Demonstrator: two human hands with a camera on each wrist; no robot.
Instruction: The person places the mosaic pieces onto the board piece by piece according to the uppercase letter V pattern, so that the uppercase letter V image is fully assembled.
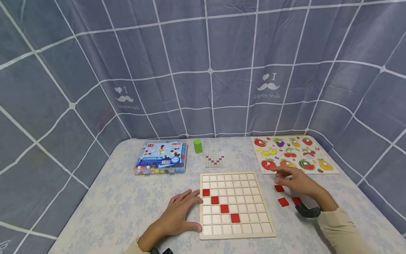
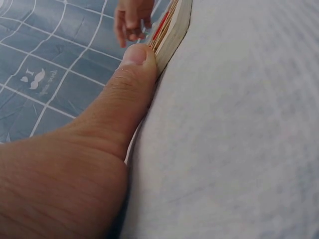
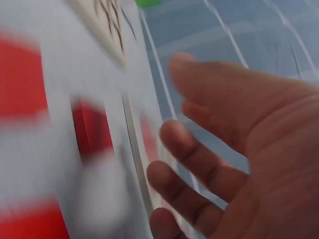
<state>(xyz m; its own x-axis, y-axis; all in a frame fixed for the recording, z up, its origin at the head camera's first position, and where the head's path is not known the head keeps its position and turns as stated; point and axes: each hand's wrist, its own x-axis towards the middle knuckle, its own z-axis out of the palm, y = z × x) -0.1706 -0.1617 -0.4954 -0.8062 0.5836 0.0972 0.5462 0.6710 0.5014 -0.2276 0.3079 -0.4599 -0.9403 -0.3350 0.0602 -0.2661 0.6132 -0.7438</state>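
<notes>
Your left hand (image 1: 180, 214), fingers spread, touches the grid board (image 1: 247, 200); your right hand (image 1: 295, 180), loosely open and empty, hovers near red tiles (image 1: 283, 202).

A pale wood board (image 1: 241, 199) lies flat, with 4 red squares (image 1: 224, 209) in a slanting line. 3 more (image 1: 283, 202) lie to its right.

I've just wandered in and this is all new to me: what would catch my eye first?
Probably the four red tiles stepping diagonally down the pale grid board, with the left hand touching its left edge. To the board's right, three loose red tiles lie near the right hand. Farther back, a colourful fruit puzzle sits at the right, and a bright green block stands beside a plastic box.
</notes>
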